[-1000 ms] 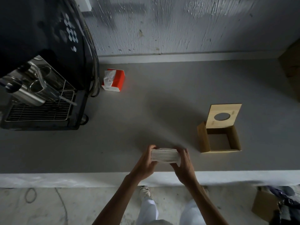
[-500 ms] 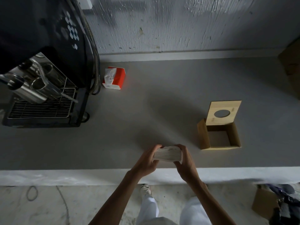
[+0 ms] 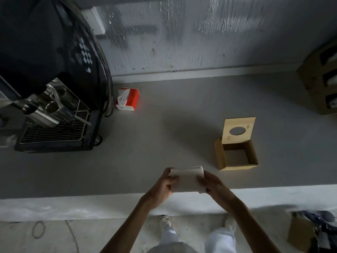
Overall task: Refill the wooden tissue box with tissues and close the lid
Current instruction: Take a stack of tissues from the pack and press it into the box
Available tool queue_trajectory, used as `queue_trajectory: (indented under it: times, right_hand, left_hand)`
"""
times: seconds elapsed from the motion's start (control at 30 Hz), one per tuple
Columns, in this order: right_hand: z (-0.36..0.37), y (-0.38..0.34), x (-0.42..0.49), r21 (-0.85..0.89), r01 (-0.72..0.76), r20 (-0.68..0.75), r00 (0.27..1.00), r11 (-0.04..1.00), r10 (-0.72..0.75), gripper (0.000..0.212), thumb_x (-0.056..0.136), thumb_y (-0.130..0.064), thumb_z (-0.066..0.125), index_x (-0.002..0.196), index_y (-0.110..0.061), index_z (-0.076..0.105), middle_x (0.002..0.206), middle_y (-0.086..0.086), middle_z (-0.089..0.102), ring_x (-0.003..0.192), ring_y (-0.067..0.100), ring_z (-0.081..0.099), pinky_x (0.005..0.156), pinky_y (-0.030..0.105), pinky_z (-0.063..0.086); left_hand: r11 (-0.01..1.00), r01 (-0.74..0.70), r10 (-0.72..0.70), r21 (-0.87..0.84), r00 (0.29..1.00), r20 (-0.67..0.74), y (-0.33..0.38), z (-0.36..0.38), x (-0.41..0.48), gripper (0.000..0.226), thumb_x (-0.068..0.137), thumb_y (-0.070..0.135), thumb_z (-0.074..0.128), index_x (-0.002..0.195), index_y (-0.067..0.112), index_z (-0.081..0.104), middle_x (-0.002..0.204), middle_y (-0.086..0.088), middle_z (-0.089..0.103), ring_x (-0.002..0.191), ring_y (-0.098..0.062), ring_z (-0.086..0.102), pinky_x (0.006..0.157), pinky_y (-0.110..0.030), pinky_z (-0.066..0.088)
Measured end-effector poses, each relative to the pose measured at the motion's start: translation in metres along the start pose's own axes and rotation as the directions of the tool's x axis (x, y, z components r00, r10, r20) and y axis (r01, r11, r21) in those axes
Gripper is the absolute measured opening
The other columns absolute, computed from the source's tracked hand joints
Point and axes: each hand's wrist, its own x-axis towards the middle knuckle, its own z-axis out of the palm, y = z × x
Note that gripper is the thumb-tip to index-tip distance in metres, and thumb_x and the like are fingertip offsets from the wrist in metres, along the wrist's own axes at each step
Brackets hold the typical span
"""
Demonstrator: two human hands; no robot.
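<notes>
A white stack of tissues (image 3: 186,179) is held above the counter's front edge, its flat face turned up toward me. My left hand (image 3: 165,187) grips its left side and my right hand (image 3: 212,185) grips its right side. The wooden tissue box (image 3: 219,156) stands to the right and a little farther back, empty inside. Its lid (image 3: 244,125), with a round hole, stands open at the back.
A black coffee machine (image 3: 45,73) with a metal drip grate fills the left. A red tissue pack (image 3: 130,99) lies beside it near the wall. Cardboard boxes (image 3: 321,83) stand at the far right. The grey counter (image 3: 145,147) ends at a pale front edge.
Both hands have tilted the tissue stack so its broad flat face now shows instead of its layered edge. The stack stays in the same spot near the front edge.
</notes>
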Motion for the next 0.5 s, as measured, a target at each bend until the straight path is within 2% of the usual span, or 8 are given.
queue_trajectory:
  times: [0.1,0.2,0.27,0.37,0.43,0.5]
  right_hand:
    - [-0.022,-0.018,-0.026,0.119,-0.050,-0.017,0.999,0.992,0.052,0.029,0.095,-0.027,0.055,0.122,-0.018,0.063,0.122,0.015,0.061,0.113,0.030,0.061,0.089,0.039,0.054]
    - [-0.056,-0.040,-0.055,0.221,-0.103,0.016,0.995,0.970,0.102,0.041,0.089,-0.024,0.062,0.129,-0.014,0.058,0.127,0.018,0.057,0.117,0.037,0.059,0.094,0.050,0.052]
    - [-0.083,-0.052,-0.074,0.193,-0.104,0.027,0.995,0.976,0.100,0.045,0.086,-0.026,0.065,0.129,-0.014,0.058,0.126,0.018,0.060,0.117,0.037,0.059,0.096,0.052,0.051]
    - [-0.118,-0.070,-0.088,0.084,-0.056,-0.042,0.997,0.995,0.060,0.047,0.080,-0.033,0.073,0.123,-0.017,0.064,0.118,0.015,0.067,0.110,0.035,0.063,0.096,0.052,0.051]
    - [-0.138,-0.088,-0.091,-0.022,-0.008,-0.076,0.997,1.000,0.006,0.064,0.064,-0.046,0.077,0.118,-0.015,0.066,0.112,0.014,0.069,0.105,0.034,0.064,0.094,0.050,0.049]
    - [-0.154,-0.102,-0.080,-0.066,0.034,-0.136,0.990,0.997,-0.042,0.078,0.054,-0.047,0.079,0.117,-0.004,0.064,0.104,0.016,0.068,0.094,0.031,0.062,0.081,0.041,0.049]
  left_hand:
    - [0.999,-0.015,0.016,-0.045,1.000,0.013,0.011,0.033,-0.007,0.052,0.079,0.010,0.057,0.128,-0.003,0.046,0.128,-0.025,0.055,0.109,-0.031,0.060,0.080,-0.044,0.056]
    - [1.000,-0.010,0.010,-0.007,0.999,0.053,0.029,0.074,-0.014,0.055,0.080,0.009,0.066,0.128,-0.005,0.046,0.126,-0.026,0.056,0.109,-0.034,0.061,0.081,-0.045,0.057]
    - [0.999,0.007,-0.010,0.041,0.998,0.064,0.033,0.106,-0.017,0.053,0.083,0.012,0.069,0.129,-0.003,0.047,0.127,-0.024,0.055,0.113,-0.035,0.060,0.088,-0.046,0.056]
    - [0.986,0.017,-0.012,0.163,0.999,-0.034,0.034,0.146,-0.011,0.039,0.088,0.010,0.066,0.125,0.007,0.054,0.124,-0.019,0.062,0.114,-0.032,0.061,0.095,-0.043,0.054]
    - [0.964,-0.012,0.040,0.264,0.994,-0.103,0.043,0.175,-0.001,0.027,0.089,0.008,0.065,0.115,0.011,0.061,0.108,-0.010,0.070,0.101,-0.024,0.067,0.080,-0.034,0.057]
    - [0.950,-0.042,0.096,0.308,0.982,-0.163,0.061,0.201,0.011,0.015,0.088,0.004,0.065,0.101,0.013,0.066,0.088,-0.001,0.072,0.082,-0.014,0.067,0.064,-0.023,0.052]
